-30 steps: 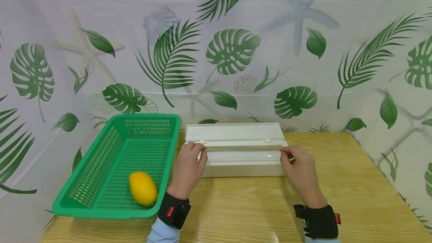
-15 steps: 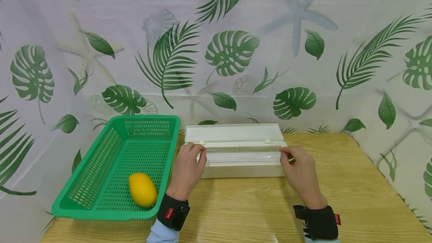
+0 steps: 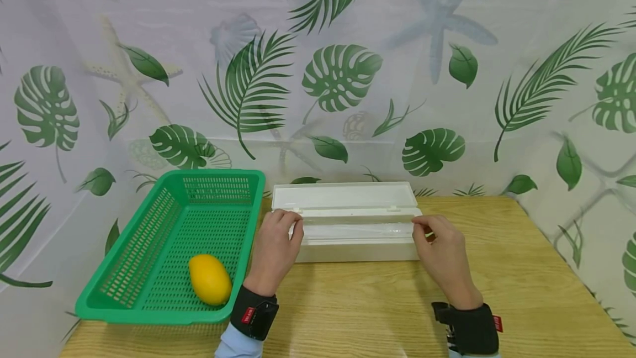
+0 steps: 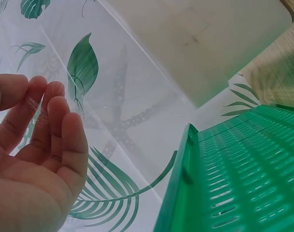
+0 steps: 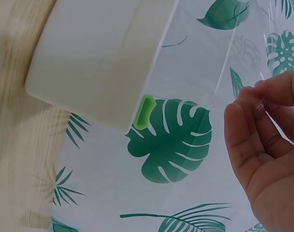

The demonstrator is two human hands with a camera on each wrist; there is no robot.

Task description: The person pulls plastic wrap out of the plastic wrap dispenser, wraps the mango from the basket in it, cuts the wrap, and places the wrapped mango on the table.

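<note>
No word, brand or number can be read clearly. 2 small labels bear pale lettering, too small and blurred to make out: 1 red label [image 3: 248, 315] on the left wristband [image 3: 254, 298], just behind the left hand [image 3: 273, 247]; 1 red tag [image 3: 498, 323] at the outer edge of the right wristband [image 3: 469, 329], just behind the right hand [image 3: 443, 253].

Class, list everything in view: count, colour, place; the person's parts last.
basket: 1, green, at left
fruit: 1, yellow, in the basket
box: 1, white, right of the basket, lid open
film: 1, clear, at the box
small piece: 1, green, box's right end
table: 1, wood-toned, beneath
backdrop: 1, white with green leaves, behind
wristbands: 2, black, both wrists
sleeves: 2, light blue, below wristbands
left hand: 1, bare, pinching film
right hand: 1, bare, pinching film
</note>
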